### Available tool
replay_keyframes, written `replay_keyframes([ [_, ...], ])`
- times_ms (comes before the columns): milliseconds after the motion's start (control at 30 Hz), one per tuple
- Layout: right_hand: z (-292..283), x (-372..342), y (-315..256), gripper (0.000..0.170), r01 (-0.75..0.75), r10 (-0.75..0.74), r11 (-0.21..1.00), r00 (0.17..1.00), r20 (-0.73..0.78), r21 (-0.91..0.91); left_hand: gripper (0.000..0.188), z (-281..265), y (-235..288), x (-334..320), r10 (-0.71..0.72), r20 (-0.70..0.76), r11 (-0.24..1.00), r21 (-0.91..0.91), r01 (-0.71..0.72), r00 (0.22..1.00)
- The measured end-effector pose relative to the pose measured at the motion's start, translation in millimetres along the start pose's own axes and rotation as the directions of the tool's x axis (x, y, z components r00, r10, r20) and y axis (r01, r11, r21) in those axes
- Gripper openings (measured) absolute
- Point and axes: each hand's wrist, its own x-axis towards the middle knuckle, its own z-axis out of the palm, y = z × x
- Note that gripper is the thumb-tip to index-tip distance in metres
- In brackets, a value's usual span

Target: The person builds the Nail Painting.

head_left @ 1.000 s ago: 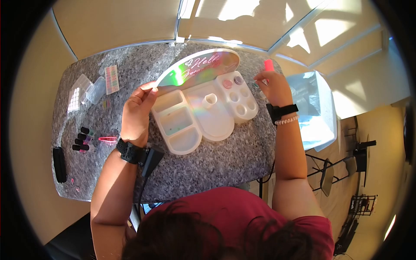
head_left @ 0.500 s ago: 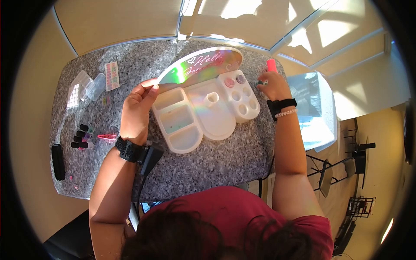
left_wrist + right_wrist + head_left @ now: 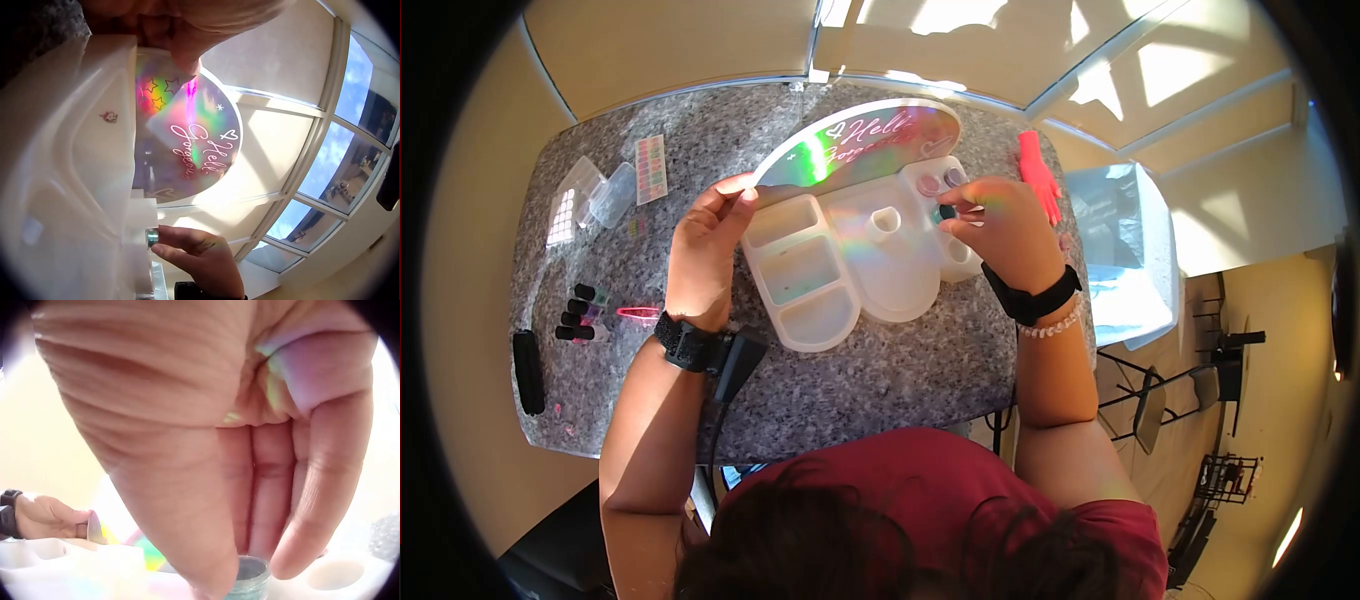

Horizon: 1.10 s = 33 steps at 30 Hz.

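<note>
A white plastic tray with moulded compartments lies on the table, and a shiny holographic panel lettered "Hello Gorgeous" stands along its far side. My left hand pinches the panel's left end between thumb and fingers. Over the round wells at the tray's right, my right hand pinches a small clear jar with teal contents between thumb and index finger. Close by, a pink jar and a purple jar sit in the two farthest wells. A tiny sticker shows on the white plastic.
At left lie several small black-capped bottles, a pink hair clip, a black case, a clear plastic box and a sticker sheet. A pink hand-shaped item lies right of the tray, before a clear bin.
My right hand has moved left, from beside the pink item to over the round wells, bringing the teal jar along. My left hand keeps its pinch on the panel.
</note>
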Motion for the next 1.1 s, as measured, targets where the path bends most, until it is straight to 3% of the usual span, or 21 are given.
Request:
replay_keyframes([
  [200, -3, -3, 7, 0.025, 0.079, -0.081, 0.991, 0.997, -0.017, -0.111, 0.028, 2, 3, -1, -0.033, -0.033, 0.999, -0.035, 0.032, 0.999],
  [267, -27, 1, 10, 0.027, -0.106, 0.093, 0.988, 0.990, 0.110, 0.112, 0.028, 1, 1, -1, -0.024, -0.023, 0.999, -0.042, 0.023, 0.999],
  [367, -68, 23, 57, 0.035, -0.441, 0.432, 0.887, 0.897, -0.090, -0.141, 0.027, 5, 4, -2, -0.032, -0.025, 0.997, -0.070, 0.031, 0.999],
  [400, -69, 24, 78, 0.035, -0.443, 0.433, 0.886, 0.896, -0.092, -0.140, 0.027, 4, 4, -3, -0.033, -0.022, 0.997, -0.069, 0.031, 0.999],
  [467, -62, 26, 110, 0.036, -0.436, 0.421, 0.771, 0.896, -0.142, -0.465, 0.027, 3, 2, -2, -0.024, -0.017, 0.999, -0.034, 0.024, 1.000],
  [567, -46, 26, 124, 0.035, -0.462, 0.436, 0.685, 0.880, -0.190, -0.564, 0.027, 2, 1, -1, -0.002, -0.030, 1.000, -0.012, 0.001, 1.000],
  [633, -45, 25, 127, 0.035, -0.433, 0.423, 0.699, 0.892, -0.159, -0.568, 0.027, 3, 1, -3, -0.009, -0.026, 1.000, -0.028, 0.008, 1.000],
  [700, -47, 25, 128, 0.036, -0.404, 0.402, 0.716, 0.905, -0.137, -0.569, 0.028, 3, 2, -1, -0.004, -0.020, 0.999, -0.041, 0.003, 1.000],
  [767, -47, 20, 105, 0.032, -0.341, 0.293, 0.889, 0.937, -0.192, -0.306, 0.028, 3, 1, -1, -0.012, -0.037, 1.000, -0.008, 0.011, 0.999],
  [800, -47, 17, 89, 0.032, -0.337, 0.291, 0.890, 0.938, -0.189, -0.305, 0.028, 3, 2, -1, -0.012, -0.041, 1.000, -0.007, 0.011, 0.999],
  [867, -44, 6, 49, 0.029, -0.311, 0.316, 0.945, 0.948, -0.043, 0.098, 0.028, 4, 2, -1, -0.016, -0.035, 1.000, -0.023, 0.015, 0.999],
  [967, -37, 0, 12, 0.026, -0.211, 0.211, 0.978, 0.977, 0.038, -0.004, 0.028, 1, -2, 0, -0.012, -0.035, 0.999, -0.032, 0.010, 0.999],
  [1100, -24, -2, 18, 0.024, -0.141, 0.143, 0.987, 0.989, 0.025, -0.078, 0.028, 2, 2, -1, 0.000, -0.026, 1.000, -0.017, 0.000, 1.000],
])
